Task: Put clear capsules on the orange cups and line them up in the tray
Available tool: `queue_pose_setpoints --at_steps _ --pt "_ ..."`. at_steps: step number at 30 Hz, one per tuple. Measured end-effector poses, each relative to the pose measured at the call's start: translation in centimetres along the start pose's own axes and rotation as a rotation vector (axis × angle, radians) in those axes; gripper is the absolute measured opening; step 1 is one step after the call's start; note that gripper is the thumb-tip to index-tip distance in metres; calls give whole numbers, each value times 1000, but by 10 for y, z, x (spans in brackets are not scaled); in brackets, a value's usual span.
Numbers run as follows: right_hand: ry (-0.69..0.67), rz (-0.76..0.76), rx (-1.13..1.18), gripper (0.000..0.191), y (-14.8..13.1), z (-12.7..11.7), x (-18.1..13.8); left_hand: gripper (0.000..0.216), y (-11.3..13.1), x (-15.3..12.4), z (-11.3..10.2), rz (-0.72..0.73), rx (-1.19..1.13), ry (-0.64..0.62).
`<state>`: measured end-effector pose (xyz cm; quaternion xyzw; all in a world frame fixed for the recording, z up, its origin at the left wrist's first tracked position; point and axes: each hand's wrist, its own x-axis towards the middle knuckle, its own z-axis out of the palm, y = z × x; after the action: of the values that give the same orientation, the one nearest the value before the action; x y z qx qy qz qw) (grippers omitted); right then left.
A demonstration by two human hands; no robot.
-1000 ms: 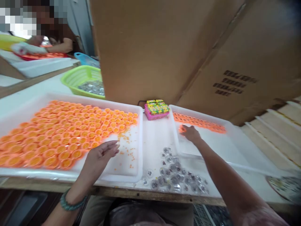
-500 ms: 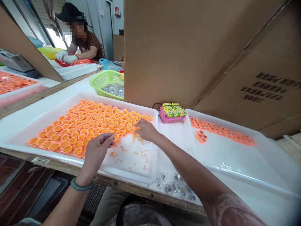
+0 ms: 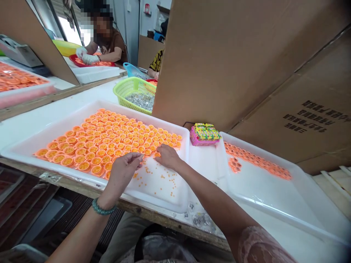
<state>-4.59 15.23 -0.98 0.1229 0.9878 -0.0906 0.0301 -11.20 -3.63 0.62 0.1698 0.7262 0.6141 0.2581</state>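
A shallow white tray (image 3: 164, 202) holds rows of small round orange cups (image 3: 95, 160) with yellow-orange bits inside. Loose orange bits (image 3: 163, 177) lie scattered on the tray's bare right part. Over the front edge of the rows, my left hand (image 3: 126, 173) has thumb and forefinger pinched together; whatever is between them is too small to make out. My right hand (image 3: 168, 157) is closed at the right end of the rows, its fingertips on a single orange cup (image 3: 157, 155). The palm sides of both hands are hidden.
A second white tray (image 3: 257, 190) at right holds orange pieces. Between the trays stands a pink basket (image 3: 204, 141) of small yellow-green boxes. Clear plastic pieces (image 3: 203, 221) lie at the front edge. Behind are a green basket (image 3: 119, 95), a cardboard wall (image 3: 233, 65) and a gloved co-worker (image 3: 115, 47).
The view has shifted a little, so the trays sit differently in it. My right hand has drawn slightly toward me, with an orange cup now showing at its fingertips. My left hand stays pinched.
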Motion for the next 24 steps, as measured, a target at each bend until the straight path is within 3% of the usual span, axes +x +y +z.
queue_pose_setpoints --at_steps 2,5,9,13,19,24 --pt "14 -41 52 24 0 -2 -8 34 0 0 -1 -7 -12 -7" --pt "147 -160 192 25 -5 -10 -29 39 2 0 2 -17 -35 -33" --pt "331 -281 371 24 -22 -23 -54 48 8 1 14 -32 -131 -245" --pt "441 -234 532 30 -31 -24 -63 37 15 -1 24 -58 -272 -397" --pt "431 -69 833 17 -25 -20 -74 29 13 -4 23 -223 -476 -525" --pt "348 -56 828 22 -23 -23 -86 29 15 -2 25 -303 -427 -514"
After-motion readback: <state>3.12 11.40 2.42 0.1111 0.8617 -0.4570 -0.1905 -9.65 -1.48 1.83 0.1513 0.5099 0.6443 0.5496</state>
